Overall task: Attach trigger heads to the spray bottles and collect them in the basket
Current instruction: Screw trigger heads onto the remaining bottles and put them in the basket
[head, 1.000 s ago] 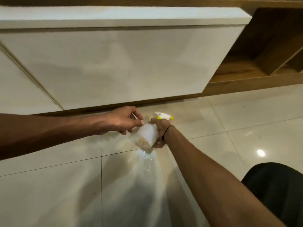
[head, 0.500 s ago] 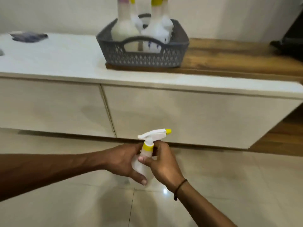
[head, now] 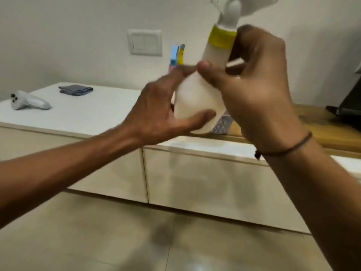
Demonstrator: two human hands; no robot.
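A white spray bottle [head: 195,100] with a yellow collar and a white trigger head [head: 232,8] is held up high in front of the counter. My right hand [head: 254,83] grips its neck just under the collar. My left hand [head: 162,110] cups the bottle's round body from the left and below. The top of the trigger head is cut off by the frame's upper edge. Behind my hands a small patch of the grey basket [head: 221,125] shows, with blue and yellow trigger heads [head: 176,55] of other bottles above it.
A white counter [head: 93,114] over cream drawers runs across the view, with a wooden top section [head: 320,124] at the right. On the counter lie a folded grey cloth [head: 76,89] and a white controller [head: 27,101]. A wall switch [head: 144,42] is behind. A dark object [head: 349,106] sits far right.
Both hands have lifted the bottle from floor level up to counter height, close to the camera. The view has tilted up, so the basket is now mostly hidden behind my hands.
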